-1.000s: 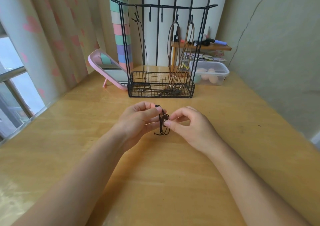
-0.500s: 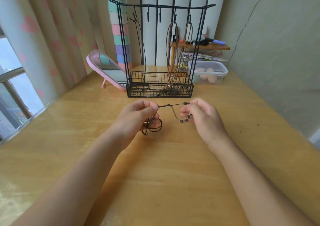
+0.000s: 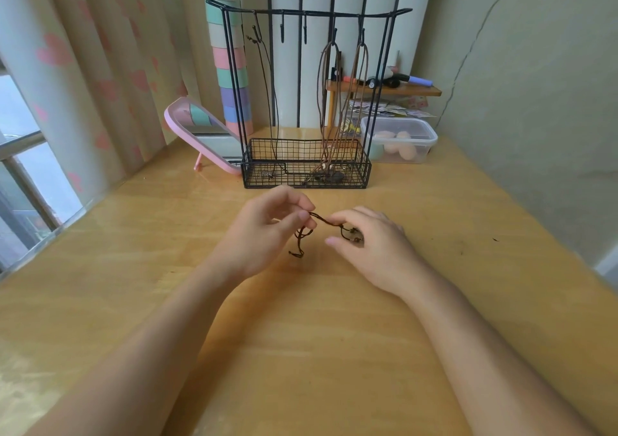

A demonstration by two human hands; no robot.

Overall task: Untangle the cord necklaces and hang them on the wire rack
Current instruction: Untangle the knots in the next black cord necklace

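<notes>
Your left hand pinches a dark cord necklace between thumb and forefinger, and a few loose loops of the cord dangle below that pinch, close above the wooden table. From there a short stretch of cord runs across to your right hand, whose thumb and fingertips close on the beaded part of the same necklace; small beads show just under the fingers. The two hands sit close together, a little above the tabletop, with the cord sagging slightly between them.

Beyond your hands, near the back of the table, stands the black wire rack with its mesh basket at the bottom. Brown cord necklaces hang from two hooks toward the right of its top bar, and a thin dark necklace hangs from a hook toward the left; their lower ends lie in the basket. A pink-framed mirror leans just left of the rack, and a clear lidded container sits just to its right.
</notes>
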